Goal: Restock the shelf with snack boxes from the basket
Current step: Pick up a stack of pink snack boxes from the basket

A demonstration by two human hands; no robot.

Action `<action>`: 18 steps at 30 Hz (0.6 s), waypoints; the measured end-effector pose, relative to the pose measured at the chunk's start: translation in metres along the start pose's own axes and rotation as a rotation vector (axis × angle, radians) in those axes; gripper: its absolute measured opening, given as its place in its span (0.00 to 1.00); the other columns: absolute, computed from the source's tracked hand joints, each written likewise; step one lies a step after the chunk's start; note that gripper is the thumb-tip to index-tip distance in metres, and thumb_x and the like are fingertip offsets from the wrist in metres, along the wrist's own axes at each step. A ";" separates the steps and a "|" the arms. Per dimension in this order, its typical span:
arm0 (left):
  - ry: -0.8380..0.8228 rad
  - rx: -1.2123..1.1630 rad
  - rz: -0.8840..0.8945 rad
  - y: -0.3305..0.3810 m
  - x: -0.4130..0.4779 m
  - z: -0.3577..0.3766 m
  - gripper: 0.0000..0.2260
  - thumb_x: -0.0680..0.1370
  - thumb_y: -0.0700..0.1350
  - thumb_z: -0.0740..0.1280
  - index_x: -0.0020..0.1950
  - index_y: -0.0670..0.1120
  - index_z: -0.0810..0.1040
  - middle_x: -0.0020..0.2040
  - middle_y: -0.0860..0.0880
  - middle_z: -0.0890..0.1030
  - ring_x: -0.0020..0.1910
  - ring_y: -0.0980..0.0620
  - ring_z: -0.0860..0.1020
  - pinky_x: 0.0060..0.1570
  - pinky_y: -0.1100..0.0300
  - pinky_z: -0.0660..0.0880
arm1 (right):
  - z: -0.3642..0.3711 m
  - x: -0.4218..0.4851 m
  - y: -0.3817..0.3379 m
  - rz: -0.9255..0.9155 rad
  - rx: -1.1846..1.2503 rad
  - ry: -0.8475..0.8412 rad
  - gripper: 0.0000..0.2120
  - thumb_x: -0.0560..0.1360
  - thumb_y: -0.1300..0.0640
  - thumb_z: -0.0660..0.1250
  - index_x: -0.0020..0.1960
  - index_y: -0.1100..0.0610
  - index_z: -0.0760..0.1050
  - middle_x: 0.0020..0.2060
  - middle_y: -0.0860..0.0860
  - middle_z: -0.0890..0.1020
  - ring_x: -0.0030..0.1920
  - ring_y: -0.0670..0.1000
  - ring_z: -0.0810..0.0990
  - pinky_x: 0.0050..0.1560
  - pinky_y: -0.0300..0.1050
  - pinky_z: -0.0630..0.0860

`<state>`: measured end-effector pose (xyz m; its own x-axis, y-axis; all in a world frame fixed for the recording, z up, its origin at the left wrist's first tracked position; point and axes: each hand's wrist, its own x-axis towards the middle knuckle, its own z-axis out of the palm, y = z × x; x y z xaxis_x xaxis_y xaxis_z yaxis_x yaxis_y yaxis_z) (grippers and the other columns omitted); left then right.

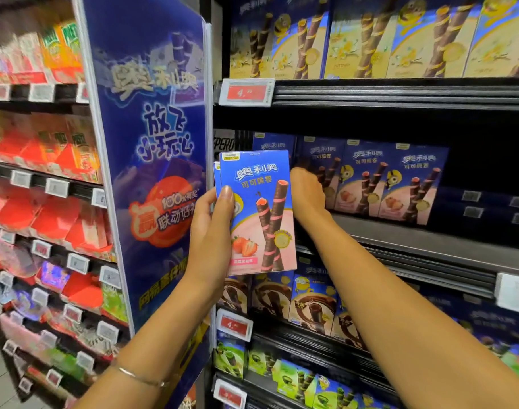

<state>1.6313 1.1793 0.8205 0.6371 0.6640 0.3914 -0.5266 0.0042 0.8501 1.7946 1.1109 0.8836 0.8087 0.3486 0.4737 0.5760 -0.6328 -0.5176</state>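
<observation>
My left hand holds up a small stack of blue-and-pink strawberry snack boxes in front of the shelf, thumb on the front box. A second box edge shows behind it. My right hand reaches into the middle shelf and lies against the leftmost box of a row of the same strawberry boxes. Its fingertips are hidden, so its grip is unclear. To the right of that row the shelf is dark and bare of boxes. The basket is not in view.
A blue promotional divider panel stands on the left of the shelf bay. Yellow vanilla boxes fill the shelf above, chocolate boxes and green boxes the shelves below. Price tags hang on the shelf edges.
</observation>
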 end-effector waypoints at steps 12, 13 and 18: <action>0.034 -0.075 -0.056 0.000 -0.005 0.013 0.30 0.78 0.62 0.66 0.73 0.43 0.73 0.64 0.38 0.83 0.55 0.41 0.86 0.48 0.46 0.84 | -0.052 -0.084 0.012 -0.035 0.827 -0.234 0.28 0.73 0.33 0.66 0.57 0.57 0.76 0.47 0.49 0.86 0.46 0.49 0.87 0.36 0.42 0.81; 0.031 -0.088 -0.060 0.000 -0.005 0.017 0.30 0.79 0.61 0.66 0.73 0.42 0.72 0.65 0.38 0.83 0.58 0.39 0.86 0.53 0.42 0.83 | -0.054 -0.095 0.014 -0.084 0.764 -0.265 0.26 0.71 0.34 0.70 0.56 0.54 0.76 0.47 0.47 0.86 0.45 0.48 0.87 0.38 0.42 0.82; 0.045 -0.118 -0.070 -0.001 -0.008 0.036 0.29 0.83 0.62 0.63 0.74 0.41 0.72 0.62 0.41 0.85 0.58 0.38 0.86 0.55 0.38 0.83 | -0.061 -0.111 0.023 -0.128 0.524 -0.176 0.15 0.73 0.41 0.74 0.54 0.49 0.77 0.50 0.45 0.85 0.49 0.46 0.85 0.53 0.54 0.83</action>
<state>1.6471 1.1469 0.8295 0.6501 0.6917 0.3145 -0.5462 0.1377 0.8263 1.7107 1.0158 0.8629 0.7106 0.5382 0.4532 0.6164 -0.1655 -0.7699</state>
